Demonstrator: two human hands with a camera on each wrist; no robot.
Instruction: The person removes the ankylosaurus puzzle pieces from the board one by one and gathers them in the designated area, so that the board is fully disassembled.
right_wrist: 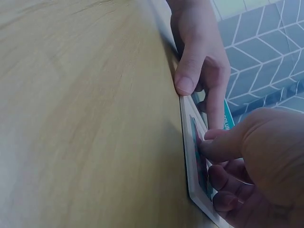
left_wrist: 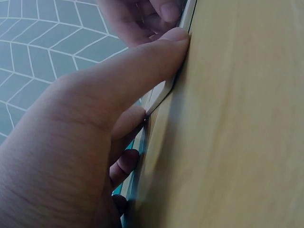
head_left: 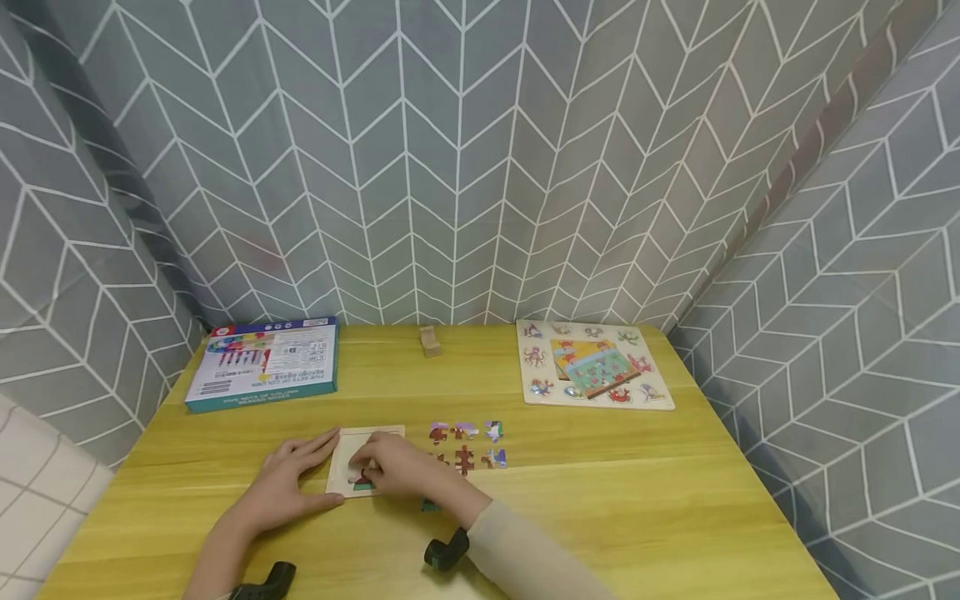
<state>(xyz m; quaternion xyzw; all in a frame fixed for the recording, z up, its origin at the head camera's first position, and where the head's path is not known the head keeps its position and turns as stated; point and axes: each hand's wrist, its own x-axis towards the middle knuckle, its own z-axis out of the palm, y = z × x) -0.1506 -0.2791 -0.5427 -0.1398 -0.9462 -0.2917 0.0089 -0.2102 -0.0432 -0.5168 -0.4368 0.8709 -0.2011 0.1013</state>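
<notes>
A small wooden puzzle tray (head_left: pixel 390 431) with a raised border lies on the table, a dark and green picture part (head_left: pixel 363 485) showing in its near section. My left hand (head_left: pixel 288 479) braces the tray's left side, thumb at the near corner and straight fingers toward the far corner. In the left wrist view, the thumb (left_wrist: pixel 159 54) presses against the tray's edge. Over the tray, my right hand (head_left: pixel 397 463) has its thumb and bent fingers together on a puzzle piece, which they largely hide. The right wrist view shows the right thumb (right_wrist: pixel 221 146) reaching inside the border.
Several loose jigsaw pieces (head_left: pixel 464 460) lie right of the tray, some partly behind the right forearm. A boxed set (head_left: pixel 262 367) sits at the back left, a small wooden block (head_left: pixel 430 342) at the back middle. At the back right, a picture board (head_left: pixel 536 379) carries two puzzle pictures (head_left: pixel 600 371).
</notes>
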